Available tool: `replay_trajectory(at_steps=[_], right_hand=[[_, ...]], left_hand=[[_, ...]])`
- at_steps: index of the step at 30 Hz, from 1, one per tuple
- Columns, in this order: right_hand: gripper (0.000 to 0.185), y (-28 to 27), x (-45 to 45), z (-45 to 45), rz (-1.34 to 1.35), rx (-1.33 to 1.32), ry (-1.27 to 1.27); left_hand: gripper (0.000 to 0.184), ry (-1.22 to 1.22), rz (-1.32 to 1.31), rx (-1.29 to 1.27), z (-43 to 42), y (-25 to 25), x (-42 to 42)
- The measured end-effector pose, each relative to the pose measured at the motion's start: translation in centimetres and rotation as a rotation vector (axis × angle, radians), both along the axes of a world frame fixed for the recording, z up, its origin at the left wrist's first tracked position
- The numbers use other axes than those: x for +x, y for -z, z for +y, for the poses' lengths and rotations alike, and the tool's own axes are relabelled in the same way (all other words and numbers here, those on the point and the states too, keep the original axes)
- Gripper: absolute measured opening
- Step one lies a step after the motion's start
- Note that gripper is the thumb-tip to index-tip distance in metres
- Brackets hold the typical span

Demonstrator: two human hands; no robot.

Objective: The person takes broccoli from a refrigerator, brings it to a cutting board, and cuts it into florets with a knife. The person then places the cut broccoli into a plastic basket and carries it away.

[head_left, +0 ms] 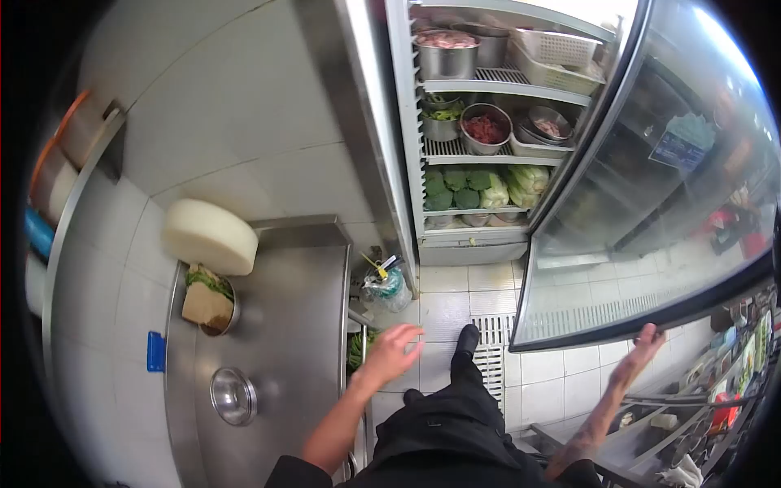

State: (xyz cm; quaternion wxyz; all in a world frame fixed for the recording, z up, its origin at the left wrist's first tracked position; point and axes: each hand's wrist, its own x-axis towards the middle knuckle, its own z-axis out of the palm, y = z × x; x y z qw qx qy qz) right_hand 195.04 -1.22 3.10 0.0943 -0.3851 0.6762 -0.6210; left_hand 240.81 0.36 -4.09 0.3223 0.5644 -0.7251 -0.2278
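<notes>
Before me, the door [643, 179] is black-edged, the desk [285, 350] silver-grey, the floor [543, 400] white-tiled; broccoli [466, 198] shows dark green, meat [483, 129] red, trousers [439, 443] black.

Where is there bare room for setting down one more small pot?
The steel counter has bare steel right of the pot and the metal bowl, up to its right edge. Its far left corner is crowded by the thick white block, with the pot just in front. The fridge shelves beside the open glass door look mostly full.

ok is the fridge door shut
No, the glass door stands open, leaving the stocked fridge shelves uncovered.
</notes>
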Motion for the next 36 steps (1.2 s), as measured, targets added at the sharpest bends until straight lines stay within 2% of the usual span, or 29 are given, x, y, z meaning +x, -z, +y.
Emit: replay_trajectory(at_steps=[2, 3, 4, 6, 8, 9, 10, 11, 12, 14, 15, 16, 18, 19, 20, 22, 23, 24, 26, 27, 29, 30, 33, 34, 36], right_hand=[[0.081, -0.3, -3.7, 0.7, -0.068, 0.065, 0.122], [0.082, -0.2, -4.9, 0.4, -0.114, 0.058, 0.188], [0.085, 0.4, -5.5, -0.2, -0.154, -0.051, 0.285], [0.073, 2.2, -7.4, 0.1, -0.134, -0.103, 0.347], [0.057, 3.4, -3.7, 0.5, -0.012, -0.088, 0.437], [0.048, 9.4, -4.8, 2.6, -0.122, -0.151, 0.396], [0.051, 13.6, -3.0, 4.0, -0.182, 0.233, 0.261], [0.056, 17.6, -1.2, 5.3, -0.108, 0.714, 0.034], [0.064, 21.6, 0.6, 6.6, 0.030, 1.058, -0.250], [0.041, 15.3, 8.4, -3.2, -0.782, 0.915, -0.833], [0.041, 16.9, 9.8, -5.9, -0.800, 0.902, -1.018], [0.041, 15.8, 12.2, -9.7, -1.031, 0.887, -0.921], [0.042, 15.6, 15.4, -16.3, -1.425, 0.833, -1.065], [0.043, 17.4, 16.0, -18.5, -1.582, 0.764, -1.324], [0.043, 19.0, 16.5, -19.8, -1.594, 0.780, -1.307], [0.044, 22.8, 17.1, -22.8, -1.782, 0.798, -1.628], [0.044, 25.0, 17.3, -23.6, -1.781, 0.811, -1.630], [0.045, 27.6, 17.5, -24.3, -1.386, 0.719, -1.830], [0.048, 32.1, 18.3, -27.7, -1.384, 0.983, -1.969], [0.048, 34.4, 18.4, -29.5, -1.367, 0.989, -1.970], [0.047, 38.6, 18.8, -31.9, -1.212, 1.291, -1.935], [0.043, 41.2, 19.7, -32.3, -1.093, 1.241, -1.976], [0.043, 48.7, 21.0, -34.2, -1.083, 1.126, -2.011], [0.043, 50.2, 20.6, -36.1, -0.896, 1.167, -2.043], [0.041, 54.5, 18.8, -39.1, -0.899, 1.160, -2.038]], left_hand=[[0.023, 0.174, -0.024, -0.022, -2.3, 0.6, -3.1], [0.023, 0.186, -0.026, -0.021, -3.3, 0.9, -4.4], [0.022, 0.257, 0.032, 0.069, -4.3, 1.1, -5.8], [0.022, 0.321, 0.088, 0.175, -5.9, 1.4, -8.0], [0.022, 0.339, 0.561, 0.630, -9.0, 0.9, -9.5], [0.020, 0.330, 0.856, 0.702, -10.6, 0.3, -10.5], [0.020, 0.344, 1.069, 0.750, -12.6, 0.4, -11.4], [0.020, 0.346, 1.286, 0.805, -14.3, 0.7, -12.3], [0.020, 0.338, 1.287, 0.831, -16.1, 0.9, -13.7], [0.022, 0.473, 1.734, 0.910, -19.8, 1.6, -17.4], [0.026, 0.506, 1.751, 0.953, -21.5, 2.3, -19.2], [0.027, 0.530, 1.836, 0.992, -23.3, 3.0, -21.0], [0.027, 0.513, 1.942, 1.051, -25.7, 4.5, -23.2], [0.029, 0.533, 2.015, 1.093, -27.0, 5.2, -24.1], [0.031, 0.564, 2.087, 1.129, -28.3, 6.0, -24.6], [0.032, 0.558, 2.069, 1.087, -30.6, 8.1, -24.3], [0.034, 0.554, 2.039, 1.040, -31.6, 9.3, -24.0], [0.034, 0.546, 2.120, 1.039, -32.7, 10.6, -24.1], [0.033, 0.593, 2.129, 1.020, -34.3, 14.8, -24.3], [0.033, 0.632, 2.137, 1.016, -35.1, 17.3, -24.5], [0.033, 0.668, 2.123, 1.030, -36.7, 22.6, -25.0], [0.034, 0.704, 2.131, 1.041, -37.5, 25.2, -25.7], [0.037, 0.882, 2.013, 0.973, -39.3, 32.1, -26.4], [0.037, 0.945, 1.989, 0.974, -40.1, 34.4, -26.0], [0.039, 1.009, 1.937, 0.957, -41.7, 38.6, -24.6]])
